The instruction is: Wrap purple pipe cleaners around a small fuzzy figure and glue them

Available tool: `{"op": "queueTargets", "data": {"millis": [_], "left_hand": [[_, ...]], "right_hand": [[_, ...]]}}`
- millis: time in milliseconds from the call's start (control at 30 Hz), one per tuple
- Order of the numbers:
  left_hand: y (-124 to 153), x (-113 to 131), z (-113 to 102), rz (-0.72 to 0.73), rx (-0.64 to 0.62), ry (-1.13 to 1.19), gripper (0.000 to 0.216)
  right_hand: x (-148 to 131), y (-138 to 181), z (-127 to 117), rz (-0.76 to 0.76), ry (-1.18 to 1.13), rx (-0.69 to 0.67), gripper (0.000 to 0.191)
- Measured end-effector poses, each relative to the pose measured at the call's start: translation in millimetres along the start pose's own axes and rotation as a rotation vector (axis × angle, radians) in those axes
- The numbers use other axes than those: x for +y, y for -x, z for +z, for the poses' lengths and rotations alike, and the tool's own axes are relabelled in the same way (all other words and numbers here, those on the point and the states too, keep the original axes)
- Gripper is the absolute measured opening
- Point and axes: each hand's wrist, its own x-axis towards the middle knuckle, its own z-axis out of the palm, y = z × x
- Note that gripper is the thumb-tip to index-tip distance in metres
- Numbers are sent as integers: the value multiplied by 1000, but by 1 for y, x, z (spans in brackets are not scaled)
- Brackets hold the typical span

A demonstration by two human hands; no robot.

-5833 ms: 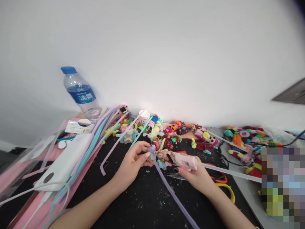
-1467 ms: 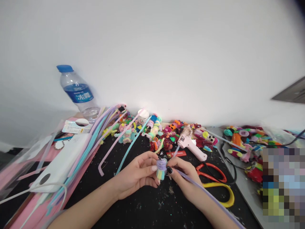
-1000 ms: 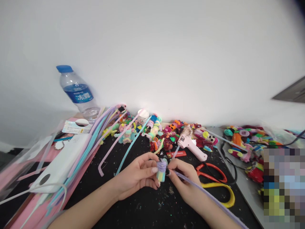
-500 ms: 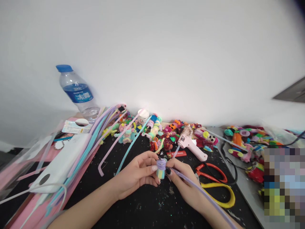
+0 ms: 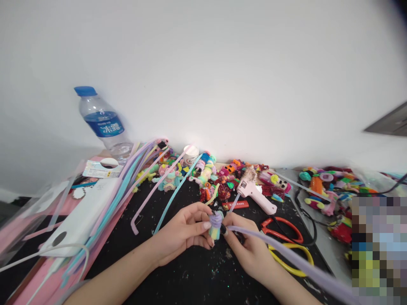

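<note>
My left hand (image 5: pixel 184 235) pinches a small coiled pastel piece (image 5: pixel 215 227), striped green, yellow and blue with a lilac top. My right hand (image 5: pixel 246 245) is closed on a long lilac pipe cleaner (image 5: pixel 286 258) right beside that coil; its free end sweeps away to the lower right. Both hands hover just above the black table mat (image 5: pixel 178 279). A pink glue gun (image 5: pixel 254 192) lies behind them on the mat.
Red-handled scissors (image 5: pixel 282 231) and a yellow loop (image 5: pixel 295 258) lie right of my hands. Several pastel pipe cleaners (image 5: pixel 140 186) fan out at left over a white box (image 5: pixel 82 220). A water bottle (image 5: pixel 103 125) stands far left. Colourful small craft figures (image 5: pixel 222 178) line the wall.
The glue gun left my right hand and now lies on the mat. Over the last second the lilac pipe cleaner's free end swung up and right while the coil stayed between my fingers.
</note>
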Motion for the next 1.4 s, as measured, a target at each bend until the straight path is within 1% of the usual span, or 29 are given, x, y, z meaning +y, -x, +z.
{"op": "queueTargets", "data": {"millis": [100,300,467,567,833,1067,1400], "left_hand": [[-1,0,1,8,14,-11,13],[1,1,4,36,71,-52,16],[3,3,5,37,55,-61,27],[3,4,5,36,51,-70,26],[0,0,1,29,53,-35,12],[1,-2,1,-1,65,-9,11],[-1,-2,1,-37,63,23,15]], "right_hand": [[3,1,2,4,-6,2,18],[12,2,5,93,-95,18,18],[17,0,6,138,-202,10,18],[19,0,6,150,-212,-3,17],[14,0,4,117,-125,-5,15],[7,-2,0,63,-98,-8,17],[8,-1,0,39,-56,-5,17]]}}
